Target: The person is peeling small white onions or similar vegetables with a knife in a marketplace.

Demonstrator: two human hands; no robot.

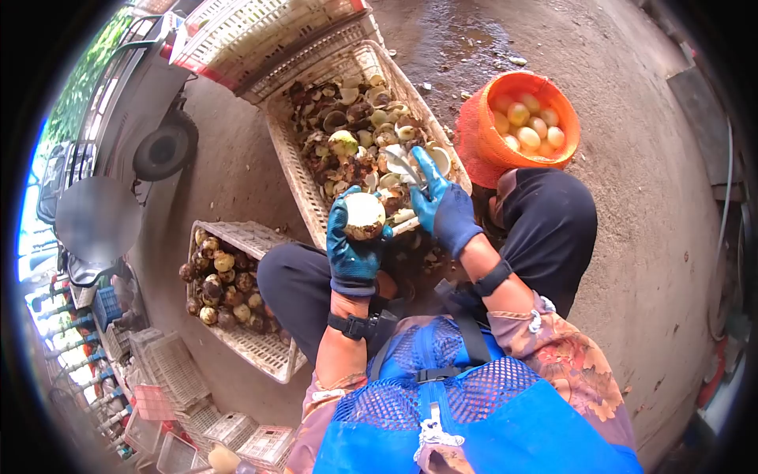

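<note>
My left hand point(352, 243), in a blue-green glove, is closed around an onion point(365, 215) whose pale cut face is turned up. In my right hand point(442, 201), gloved the same way, is a knife point(403, 164). Its grey blade points up and left, over the peelings and apart from the onion. Below both hands lies a pale plastic crate point(296, 170) filled with onion skins and cut ends point(371, 118). My right fingers hide the knife's handle.
Right of the crate, an orange mesh-covered bucket point(472, 130) holds several peeled onions point(527, 118). Unpeeled onions point(225, 284) fill a tilted crate point(268, 351) by my left knee. Stacked crates point(268, 39) stand ahead; a vehicle wheel point(164, 148) is at left.
</note>
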